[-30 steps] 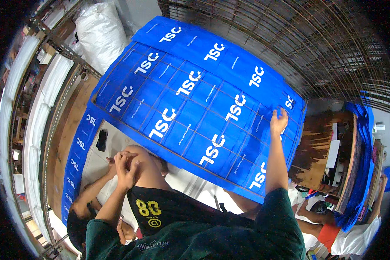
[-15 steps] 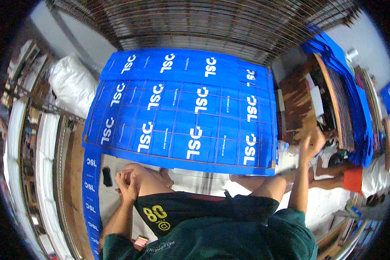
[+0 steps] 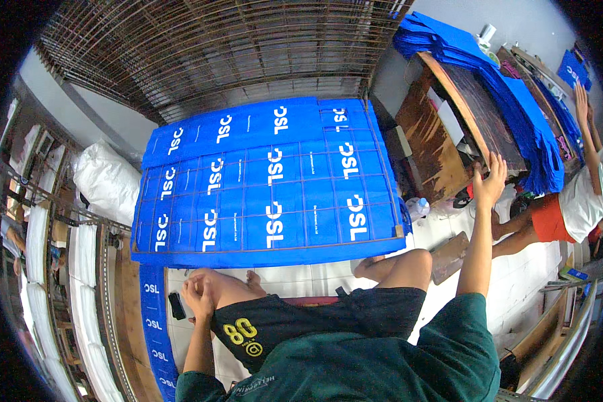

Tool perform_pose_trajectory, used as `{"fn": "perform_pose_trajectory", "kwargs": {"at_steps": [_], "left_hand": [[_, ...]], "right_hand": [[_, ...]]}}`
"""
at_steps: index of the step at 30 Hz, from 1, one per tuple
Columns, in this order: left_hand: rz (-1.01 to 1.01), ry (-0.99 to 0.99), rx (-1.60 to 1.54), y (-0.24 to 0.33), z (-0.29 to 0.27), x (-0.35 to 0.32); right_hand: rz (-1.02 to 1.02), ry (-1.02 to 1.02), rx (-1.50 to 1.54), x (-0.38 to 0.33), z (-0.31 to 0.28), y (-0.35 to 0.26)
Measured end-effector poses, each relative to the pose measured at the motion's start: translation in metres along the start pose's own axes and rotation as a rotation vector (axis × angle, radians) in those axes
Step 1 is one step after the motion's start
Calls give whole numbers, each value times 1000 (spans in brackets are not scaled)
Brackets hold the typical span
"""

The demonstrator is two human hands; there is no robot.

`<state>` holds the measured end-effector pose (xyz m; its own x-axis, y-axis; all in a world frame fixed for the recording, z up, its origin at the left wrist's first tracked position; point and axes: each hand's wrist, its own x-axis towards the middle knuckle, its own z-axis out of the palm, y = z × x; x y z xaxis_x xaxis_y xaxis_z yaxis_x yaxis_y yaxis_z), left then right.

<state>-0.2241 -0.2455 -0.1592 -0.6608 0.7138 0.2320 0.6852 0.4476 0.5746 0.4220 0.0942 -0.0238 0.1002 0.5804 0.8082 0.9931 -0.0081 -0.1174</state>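
Several fingers of the right hand (image 3: 490,184) spread wide, right of the blue printed sheets (image 3: 251,182) beneath a wire grid (image 3: 399,231), while the left hand (image 3: 199,297) curls at the knee (image 3: 222,281), its contents unclear

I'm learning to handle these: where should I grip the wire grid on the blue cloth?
Probably both ends of the grid's near rim, from the person's side: it faces them, near the cloth's edge, while the inner wires lie flat.

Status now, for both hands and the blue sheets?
Left hand at left knee. Right hand empty, near wooden table. Wire grid lies over blue sheets.
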Motion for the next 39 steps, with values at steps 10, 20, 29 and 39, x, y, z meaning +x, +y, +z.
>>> {"fn": "perform_pose_trajectory", "kwargs": {"at_steps": [10,20,29,39], "left_hand": [[70,-35,-158,-5,3,0],[146,-9,54,-8,7,2],[46,-20,143,-4,4,-2],[105,60,173,-9,12,-4]], "right_hand": [[83,5,-67,1,-7,-1],[496,11,698,98,-35,70],[1153,354,1378,178,-10,157],[1305,635,338,186,31,203]]}}
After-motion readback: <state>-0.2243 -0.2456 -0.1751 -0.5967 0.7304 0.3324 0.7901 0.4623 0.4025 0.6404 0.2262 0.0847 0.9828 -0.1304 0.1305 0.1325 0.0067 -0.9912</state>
